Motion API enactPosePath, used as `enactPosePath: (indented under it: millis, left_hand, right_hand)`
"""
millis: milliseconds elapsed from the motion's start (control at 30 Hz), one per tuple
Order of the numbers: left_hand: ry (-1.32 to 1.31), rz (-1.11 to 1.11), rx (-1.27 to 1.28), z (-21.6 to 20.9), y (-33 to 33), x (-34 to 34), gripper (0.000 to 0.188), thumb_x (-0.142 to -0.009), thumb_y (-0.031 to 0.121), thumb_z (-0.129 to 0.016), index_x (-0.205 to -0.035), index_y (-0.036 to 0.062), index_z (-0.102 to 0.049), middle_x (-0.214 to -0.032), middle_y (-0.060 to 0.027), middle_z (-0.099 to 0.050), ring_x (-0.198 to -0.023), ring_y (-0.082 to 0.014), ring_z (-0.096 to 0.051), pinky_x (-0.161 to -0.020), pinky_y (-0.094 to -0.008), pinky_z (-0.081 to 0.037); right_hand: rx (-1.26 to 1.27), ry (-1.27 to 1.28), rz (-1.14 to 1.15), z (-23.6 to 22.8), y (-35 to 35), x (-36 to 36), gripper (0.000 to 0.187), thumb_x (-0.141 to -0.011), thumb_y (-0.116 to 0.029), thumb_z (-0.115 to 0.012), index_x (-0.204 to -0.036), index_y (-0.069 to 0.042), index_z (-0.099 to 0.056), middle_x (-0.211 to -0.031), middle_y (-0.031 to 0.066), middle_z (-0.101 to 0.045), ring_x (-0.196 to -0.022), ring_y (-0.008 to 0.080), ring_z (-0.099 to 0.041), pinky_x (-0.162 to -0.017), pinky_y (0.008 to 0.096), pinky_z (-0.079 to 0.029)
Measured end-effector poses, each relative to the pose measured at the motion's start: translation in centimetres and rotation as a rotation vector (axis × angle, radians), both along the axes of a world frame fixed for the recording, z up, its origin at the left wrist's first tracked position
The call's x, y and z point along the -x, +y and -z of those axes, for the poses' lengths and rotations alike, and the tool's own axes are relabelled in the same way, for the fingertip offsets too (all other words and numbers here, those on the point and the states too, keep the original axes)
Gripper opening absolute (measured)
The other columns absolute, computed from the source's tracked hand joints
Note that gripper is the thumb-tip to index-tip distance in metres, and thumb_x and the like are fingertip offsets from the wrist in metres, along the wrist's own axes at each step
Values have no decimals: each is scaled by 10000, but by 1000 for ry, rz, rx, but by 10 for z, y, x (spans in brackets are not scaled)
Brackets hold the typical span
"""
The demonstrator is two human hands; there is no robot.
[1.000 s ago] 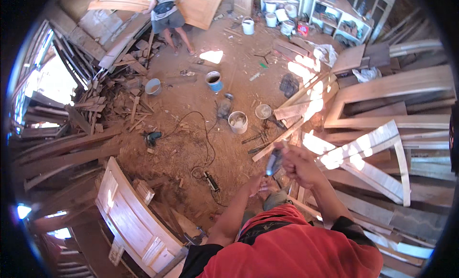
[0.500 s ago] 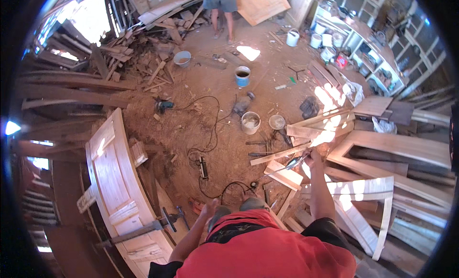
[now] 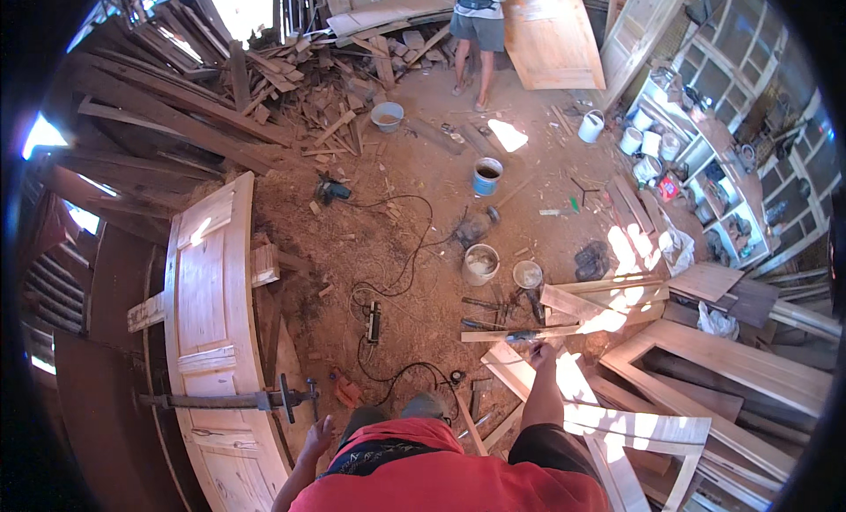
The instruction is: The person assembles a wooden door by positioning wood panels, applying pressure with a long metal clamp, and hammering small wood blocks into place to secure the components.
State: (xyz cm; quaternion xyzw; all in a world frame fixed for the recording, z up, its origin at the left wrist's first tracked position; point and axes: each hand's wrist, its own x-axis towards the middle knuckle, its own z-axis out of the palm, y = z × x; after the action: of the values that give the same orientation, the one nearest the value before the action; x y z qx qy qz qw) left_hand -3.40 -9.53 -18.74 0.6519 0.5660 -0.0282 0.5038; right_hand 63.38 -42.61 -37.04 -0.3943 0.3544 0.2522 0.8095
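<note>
My right hand [image 3: 545,353] reaches forward to a narrow wooden strip [image 3: 483,336] on the floor. A slim tool with a bluish handle [image 3: 522,336] lies along that strip, right at my fingertips; whether my fingers still grip it is unclear. Low on the left, my left hand [image 3: 319,433] hangs with its fingers apart, holding nothing. It is nearest to a long bar clamp [image 3: 211,401], which spans a pale panelled wooden door [image 3: 204,300] standing on edge. Several dark hand tools [image 3: 483,303] lie just beyond the strip.
A power strip [image 3: 374,322] and black cables lie ahead, with a power tool [image 3: 331,190] farther off. Buckets [image 3: 480,263] stand mid-floor. Door frames [image 3: 731,362] and boards crowd the right. A person [image 3: 478,36] stands at the back beside a wooden panel [image 3: 553,40].
My right hand has lowered the slim tool down to the wooden strip. My left hand has moved left, nearer the clamp. The view has shifted; the far person now has an arm at the panel.
</note>
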Motion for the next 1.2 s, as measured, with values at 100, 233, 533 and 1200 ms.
enactPosePath:
  millis: [100, 233, 533, 1200]
  left_hand:
    - [192, 334, -316, -53, -19, 65, 500, -1032, 477, -456, -1117, 41, -683, -1017, -267, -700, -924, -441, -686, -808, -512, -549]
    - [227, 195, -133, -41, -14, 9, 489, -1038, 466, -427, -1105, 51, -675, -1042, -294, -679, -987, -502, -638, -851, -568, -510]
    - [-32, 187, -425, -66, -36, 38, 283, -957, 299, -586, -944, 27, -662, -945, -256, -668, -943, -460, -636, -797, -540, -497]
    - [518, -1328, -663, -13, -194, 395, 366, -822, 265, -748, -1160, 144, -679, -1157, -149, -643, -1104, -354, -594, -949, -483, -468]
  right_hand:
    - [45, 210, -112, 12, 62, 91, 172, -979, -47, -435, -867, -58, -565, -699, 71, -532, -549, 183, -521, -501, 341, -528]
    - [495, 78, -390, 48, 9, 54, 109, -939, -88, -532, -1030, -78, -590, -809, 92, -587, -616, 200, -584, -580, 446, -522]
    - [1555, -976, -1499, 8, 36, 154, 416, -935, -312, -490, -947, 2, -763, -979, 231, -738, -943, 377, -718, -857, 446, -564]
    - [327, -1703, -2052, 14, 230, 401, 231, -922, -159, -630, -1004, 41, -712, -787, 109, -706, -726, 209, -661, -708, 333, -516]
